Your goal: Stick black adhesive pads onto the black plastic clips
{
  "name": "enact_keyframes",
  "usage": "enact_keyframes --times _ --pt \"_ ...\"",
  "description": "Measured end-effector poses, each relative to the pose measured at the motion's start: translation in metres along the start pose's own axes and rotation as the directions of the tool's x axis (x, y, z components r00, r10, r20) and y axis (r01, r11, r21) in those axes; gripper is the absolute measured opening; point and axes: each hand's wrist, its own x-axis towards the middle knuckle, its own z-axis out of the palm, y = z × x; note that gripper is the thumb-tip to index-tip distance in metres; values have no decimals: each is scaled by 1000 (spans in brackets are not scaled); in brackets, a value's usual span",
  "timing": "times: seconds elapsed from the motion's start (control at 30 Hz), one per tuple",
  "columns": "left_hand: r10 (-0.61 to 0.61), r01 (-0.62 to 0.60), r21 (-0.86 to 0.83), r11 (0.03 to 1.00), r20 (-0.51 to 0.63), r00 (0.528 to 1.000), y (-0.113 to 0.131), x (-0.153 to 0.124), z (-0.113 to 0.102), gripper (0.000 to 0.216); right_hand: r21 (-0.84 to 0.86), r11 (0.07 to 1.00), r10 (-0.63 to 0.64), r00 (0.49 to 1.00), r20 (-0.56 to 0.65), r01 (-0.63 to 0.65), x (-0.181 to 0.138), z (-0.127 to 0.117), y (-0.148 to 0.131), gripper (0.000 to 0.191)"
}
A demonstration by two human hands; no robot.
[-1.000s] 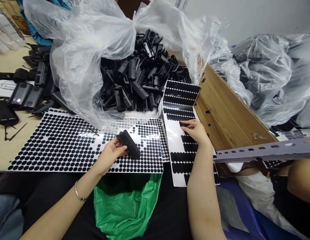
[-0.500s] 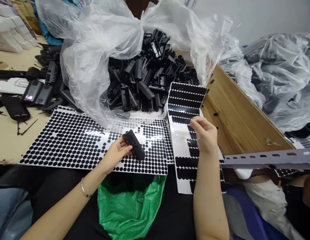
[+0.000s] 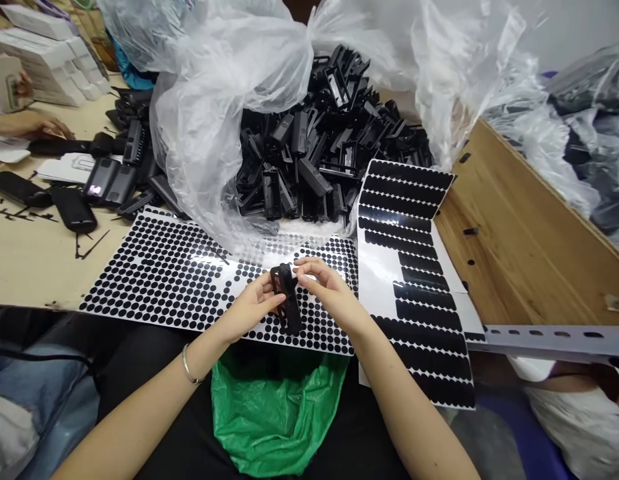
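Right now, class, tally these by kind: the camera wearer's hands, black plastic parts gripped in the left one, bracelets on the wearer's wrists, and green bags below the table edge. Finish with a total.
Wearer's left hand plus right hand: 2
Gripped black plastic part: 1
Silver bracelet: 1
Green bag: 1
Total: 5

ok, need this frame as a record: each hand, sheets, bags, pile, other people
left hand: holds a black slotted part
right hand: fingertips at its upper end; grip unclear
under hands: white sheet of black dots
right of that: sheet of scalloped black strips, partly bare
behind: pile of black pieces, clear plastic bag around it
front: green bag, below the dots
far right: wooden panel
other people: a co-worker's hand, left edge
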Motion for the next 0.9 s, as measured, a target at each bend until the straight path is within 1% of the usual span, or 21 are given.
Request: enact_keyframes --times 0.2,0.3,0.53,0.9 --pt "-10 9 34 999 24 1000 0 -2 -2 46 50 998 21 995 94 -25 2 -3 -5 21" --pt "-24 23 41 999 22 999 1 -3 -1 47 54 998 29 995 93 -35 1 -3 -6 20" --pt "-37 36 38 999 30 999 3 -3 2 44 44 999 -20 995 94 16 1 -4 -2 22" --pt "-48 47 38 998 33 998 4 -3 1 42 -7 1000 -10 999 51 11 0 0 1 21"
